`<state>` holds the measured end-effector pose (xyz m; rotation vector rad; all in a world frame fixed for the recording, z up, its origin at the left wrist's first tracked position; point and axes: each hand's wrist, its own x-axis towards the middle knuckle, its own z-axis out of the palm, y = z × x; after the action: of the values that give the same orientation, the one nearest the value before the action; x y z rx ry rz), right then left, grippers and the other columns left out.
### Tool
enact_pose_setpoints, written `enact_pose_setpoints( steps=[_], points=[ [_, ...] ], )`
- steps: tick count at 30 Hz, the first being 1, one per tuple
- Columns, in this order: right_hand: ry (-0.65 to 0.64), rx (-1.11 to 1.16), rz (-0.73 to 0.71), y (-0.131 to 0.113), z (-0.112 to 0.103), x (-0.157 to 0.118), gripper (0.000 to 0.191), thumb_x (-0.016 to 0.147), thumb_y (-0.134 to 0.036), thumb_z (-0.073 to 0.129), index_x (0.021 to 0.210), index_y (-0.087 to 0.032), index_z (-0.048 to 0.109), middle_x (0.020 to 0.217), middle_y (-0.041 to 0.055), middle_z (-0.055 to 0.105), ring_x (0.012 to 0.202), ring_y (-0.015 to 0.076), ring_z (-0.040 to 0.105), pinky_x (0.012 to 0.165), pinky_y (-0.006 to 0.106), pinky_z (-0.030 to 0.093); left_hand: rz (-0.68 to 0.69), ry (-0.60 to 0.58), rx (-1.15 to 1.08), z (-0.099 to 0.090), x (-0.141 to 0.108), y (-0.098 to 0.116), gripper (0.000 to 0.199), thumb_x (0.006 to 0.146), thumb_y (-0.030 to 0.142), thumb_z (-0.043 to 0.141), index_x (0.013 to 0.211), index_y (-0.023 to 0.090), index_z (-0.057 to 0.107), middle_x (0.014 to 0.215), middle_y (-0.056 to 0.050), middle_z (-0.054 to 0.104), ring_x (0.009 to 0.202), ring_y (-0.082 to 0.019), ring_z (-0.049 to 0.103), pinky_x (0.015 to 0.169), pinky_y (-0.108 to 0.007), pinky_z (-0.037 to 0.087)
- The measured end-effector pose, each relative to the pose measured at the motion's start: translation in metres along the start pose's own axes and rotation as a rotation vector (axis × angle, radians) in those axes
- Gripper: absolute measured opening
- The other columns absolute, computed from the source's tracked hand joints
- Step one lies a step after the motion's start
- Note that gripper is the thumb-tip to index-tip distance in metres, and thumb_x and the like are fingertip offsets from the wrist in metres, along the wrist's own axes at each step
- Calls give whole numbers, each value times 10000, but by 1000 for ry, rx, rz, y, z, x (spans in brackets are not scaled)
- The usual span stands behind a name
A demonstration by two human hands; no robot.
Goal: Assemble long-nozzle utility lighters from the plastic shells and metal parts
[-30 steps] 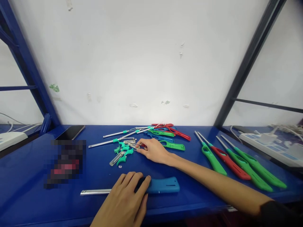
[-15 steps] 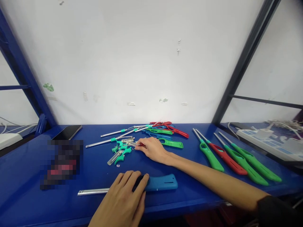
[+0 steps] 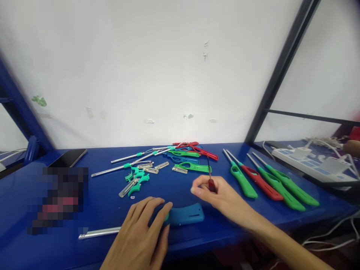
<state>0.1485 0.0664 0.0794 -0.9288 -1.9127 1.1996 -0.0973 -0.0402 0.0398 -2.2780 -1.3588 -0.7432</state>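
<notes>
The right hand [image 3: 215, 193] has its grip folded round the red handle of a screwdriver [image 3: 212, 185], thumb stretched out to the left and the shaft standing up, tip pointing away toward the wall. That hand is off to the right of the blue lighter [image 3: 187, 214], and I see a gap between the two. The left hand [image 3: 143, 228] lies on the blue lighter near the front edge of the tabletop [image 3: 174, 187], fingers bent over it, thumb tucked along the near side; how hard it presses I can't tell.

The blue lighter lies flat, tube pointing left, and looks whole as far as the fingers let me see; a bit of green shows under them. Beyond the hands, others seem already taken apart and sorted: teal triggers [image 3: 143, 180] with clear tanks [image 3: 180, 170] among and beside them, metal tubes [image 3: 109, 171] behind, then red, blue and green shells [image 3: 198, 167] heaped near the wall. To the right, four whole lighters [image 3: 261, 182], three green and one red, look untouched, so by my reckoning five remain, counting the one under the hand.

The right forearm comes in from the lower right, wrist low; the left comes from the bottom edge, knuckles up.
</notes>
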Motion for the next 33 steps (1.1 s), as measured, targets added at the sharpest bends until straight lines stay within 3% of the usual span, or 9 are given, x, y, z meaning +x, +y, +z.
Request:
enact_pose_setpoints(
  steps=[3,6,9,13,18,21,30,33],
  points=[
    [44,37,64,16,-5,-15,429,934,-612,732,916,-185,716,691,-72,292,626,118,269,575,278,232,10,0,-72,3,12,11,387,1009,184,545,1387,230,614,1309,-91,700,1247,-256,651,1052,-391,572],
    [75,103,98,24,-5,-18,446,905,-627,763,915,-183,721,681,-79,266,604,108,238,545,273,197,-29,1,-162,9,34,27,398,1014,171,519,1390,235,633,1275,-86,723,1184,-283,677,999,-464,589],
    [124,218,95,21,-2,-20,457,888,-638,782,916,-188,707,656,-88,271,561,93,205,500,267,159,-232,-49,-459,14,59,40,302,1018,255,543,1254,239,732,1133,-65,760,1007,-247,713,960,-455,580],
    [139,379,78,14,8,-26,449,890,-627,793,896,-192,684,614,-104,246,526,77,150,465,255,125,-526,-151,-950,14,78,49,251,972,400,604,994,243,799,836,-11,720,691,-170,612,632,-307,488],
    [148,499,77,15,19,-32,443,885,-621,806,912,-197,678,599,-114,220,514,74,142,447,241,122,-625,-145,-1084,13,77,50,336,972,497,596,929,218,778,749,-1,672,664,-154,578,616,-281,444],
    [144,470,67,18,21,-33,415,899,-596,804,900,-198,685,604,-110,239,510,71,138,452,250,114,-633,-152,-1072,13,73,51,315,984,486,605,897,223,755,688,24,627,623,-136,560,599,-266,418],
    [201,159,20,13,17,-36,357,935,-544,770,857,-202,701,612,-88,253,578,112,213,537,281,203,-446,-112,-867,18,62,48,247,1054,379,547,986,259,751,827,22,684,641,-118,570,556,-254,406],
    [213,21,5,15,14,-36,356,990,-550,693,888,-209,702,630,-77,298,591,120,244,544,284,212,-352,-64,-771,20,59,43,212,1069,315,535,1072,279,744,944,16,727,758,-133,644,671,-264,494]
  ],
)
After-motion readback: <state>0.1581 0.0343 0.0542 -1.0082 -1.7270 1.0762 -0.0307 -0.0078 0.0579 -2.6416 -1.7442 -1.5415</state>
